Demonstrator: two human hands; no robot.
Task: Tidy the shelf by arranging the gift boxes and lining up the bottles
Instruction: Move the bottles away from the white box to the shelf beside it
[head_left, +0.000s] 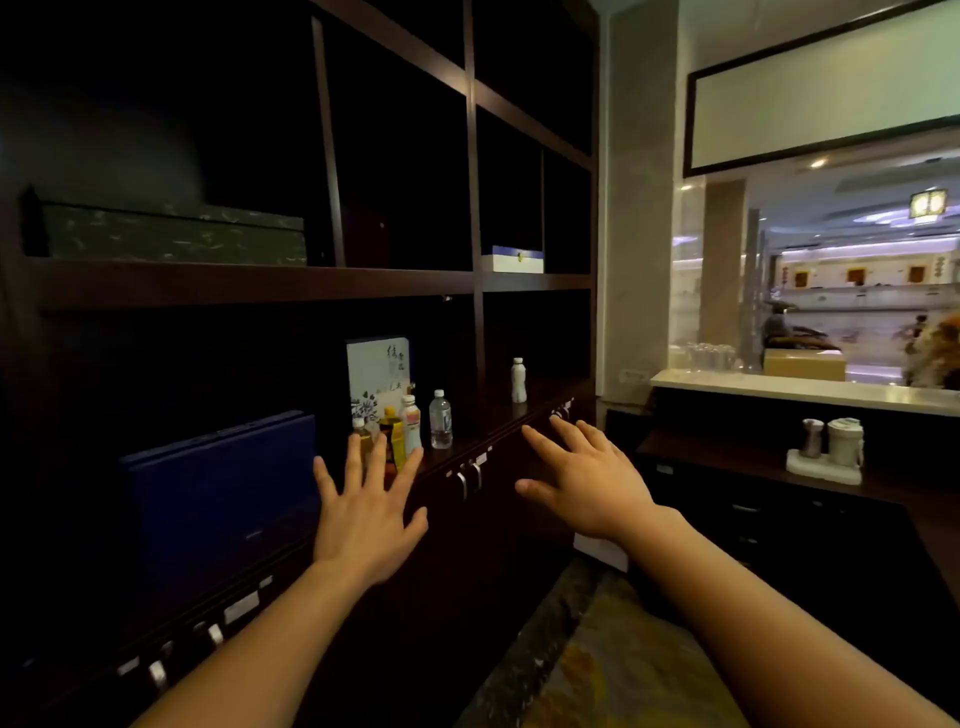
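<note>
Both hands are out in front of the dark wooden shelf (260, 283) with nothing in them; the left hand (363, 525) has its grip spread wide, fingers fanned, right in front of the bottle cluster; the right hand (582, 483) is flat and wide too, hovering just off the shelf edge to the right of that cluster.

Using the clear water bottle (441, 420) as the landmark: just left of it stands a pink-labelled bottle (411, 423), then a yellow-labelled bottle (392, 436) and a small white-capped bottle (360, 431), all bunched up; behind and left of them a white floral gift box (378, 376) stands upright; further left a big blue gift box (218, 483) leans; well right of it, past the divider, a lone white bottle (518, 380).

My guess is lining up the bottles comes next; I'd take one at a time by the body, low down, since they're crowded and tippy; start with the front ones so your knuckles don't knock the rest; bring the white one over last.
</note>
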